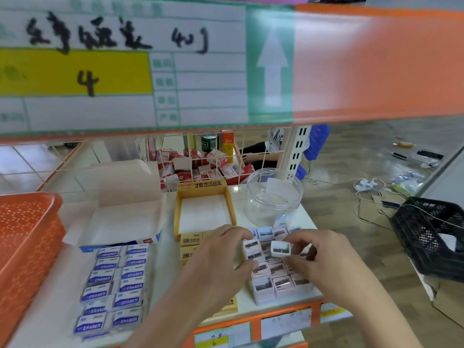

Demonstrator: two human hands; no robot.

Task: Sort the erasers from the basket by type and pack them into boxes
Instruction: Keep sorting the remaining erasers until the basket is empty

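Fingers [305, 237] of the right hand [329, 259] are clamping on one small white eraser [280, 248], holding it over the block of matching erasers [278, 280] on the shelf [168, 277]; the left hand [221, 257] is gripping that block's left edge, probably squaring it for boxing

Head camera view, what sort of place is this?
Likely a stationery stockroom or warehouse: orange racking with a handwritten location card, blue eraser packs laid in rows on the shelf, and red boxes piled behind wire mesh.
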